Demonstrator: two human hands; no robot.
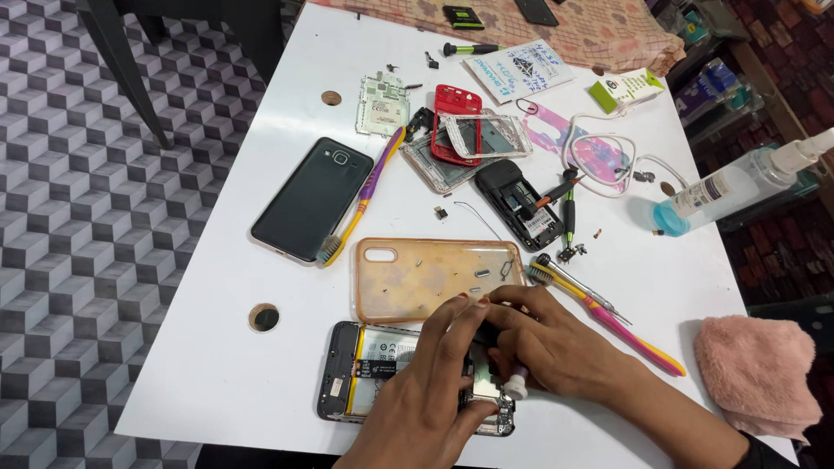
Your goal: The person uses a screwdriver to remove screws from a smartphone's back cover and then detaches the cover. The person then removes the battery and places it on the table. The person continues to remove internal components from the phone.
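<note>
Hands, your left (430,382) and right (543,343), close together on the opened black smartphone (356,373), right pinching a small white-tipped tool (516,382).

A small phone repair workshop is shown. A white table (217,365) is covered with opened phones: one opened phone (365,369) with its battery exposed, a black phone (313,198) laid face down, a red phone frame (455,122) and a loose circuit board (380,102). Small screws are kept in a clear phone case (408,278). Precision screwdrivers (569,217), a toothbrush (363,198) used for cleaning and a bottle of blue liquid (721,189) are also seen. A patterned tile floor (78,243) is visible beside the table.
</note>
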